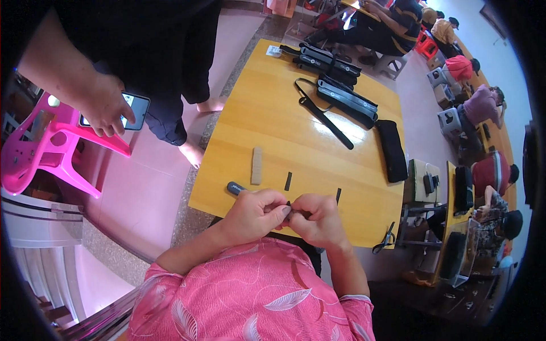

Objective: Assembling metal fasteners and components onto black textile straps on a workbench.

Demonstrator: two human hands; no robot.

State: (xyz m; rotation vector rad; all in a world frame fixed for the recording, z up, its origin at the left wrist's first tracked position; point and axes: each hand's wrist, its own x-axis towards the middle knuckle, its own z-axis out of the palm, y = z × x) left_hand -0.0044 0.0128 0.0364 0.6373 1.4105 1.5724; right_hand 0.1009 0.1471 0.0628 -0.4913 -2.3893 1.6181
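My left hand (253, 213) and my right hand (318, 220) meet over the near edge of the yellow wooden table (244, 119). Their fingertips pinch a small dark piece (288, 204), mostly hidden by the fingers, so its kind does not show. A short black strip (288, 181) lies just beyond my hands, and a second black strip (339, 195) is beyond my right hand. Beside my left hand rests a dark grey rounded strap end or handle (235, 188), partly covered. Farther off is a light brown cardboard-like strip (257, 166).
Black-and-grey long pouches (344, 99) pile at the table's far side, with a narrow black strap (325, 122) and a black pouch (391, 150). Scissors (384, 238) lie at the near right corner. Leftward, a person holds a phone (135, 111) near a pink stool (68, 139).
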